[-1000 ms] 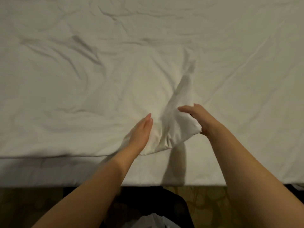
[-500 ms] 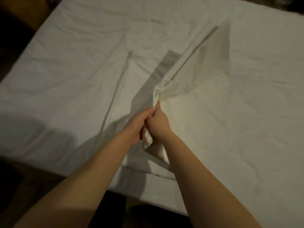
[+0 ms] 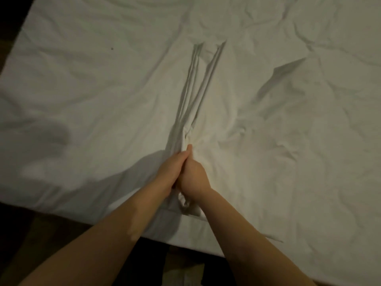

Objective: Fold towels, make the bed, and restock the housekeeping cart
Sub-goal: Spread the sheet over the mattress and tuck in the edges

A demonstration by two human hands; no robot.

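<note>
A white bed sheet [image 3: 103, 100] covers the bed and fills most of the view, wrinkled all over. My left hand [image 3: 171, 171] and my right hand [image 3: 194, 177] are pressed together near the bed's front edge, both gripping a bunched part of the sheet. From the hands a taut ridge of gathered fabric [image 3: 198, 89] runs away up the bed, with two long parallel pleats. A small tail of sheet [image 3: 188, 207] hangs out below the hands. The fingers are mostly hidden in the cloth.
The bed's front edge [image 3: 92, 221] runs diagonally from lower left to lower right, with dark floor [image 3: 41, 244] below it. The bed's left edge shows at the top left. A raised fold [image 3: 282, 79] stands in the sheet at right. Something pale [image 3: 185, 275] lies on the floor.
My hands came together and bunched the sheet between them. The lifted flap at upper right has dropped, and the fabric now runs in a tight pleated ridge. The view has shifted right.
</note>
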